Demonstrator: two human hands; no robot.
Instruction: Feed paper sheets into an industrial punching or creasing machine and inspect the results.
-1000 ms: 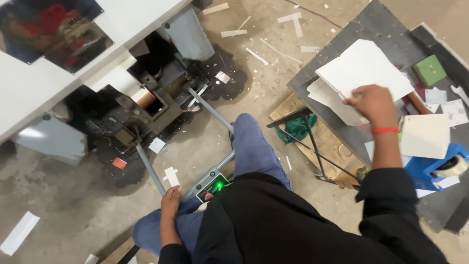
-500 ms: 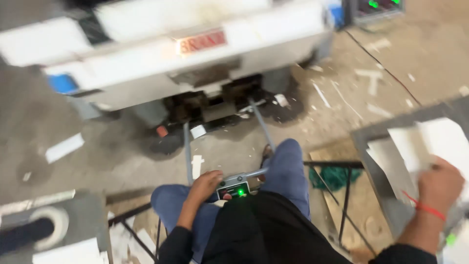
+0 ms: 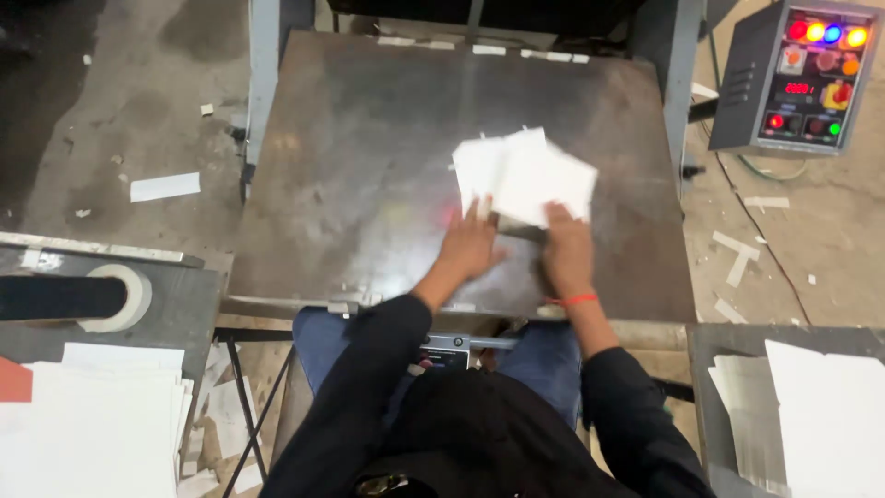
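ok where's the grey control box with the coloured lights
In the head view the grey control box with coloured lights stands at the upper right, on the floor just right of the grey metal plate, beyond the right hand.

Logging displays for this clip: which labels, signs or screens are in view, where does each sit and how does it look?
Control box: top right, beside the metal table; grey, slanted face.
Screen: middle of the box's face; small dark rectangle, red lit digits.
Lamps: row along the box's top; round, red, yellow, blue, orange.
No packages or signs show.
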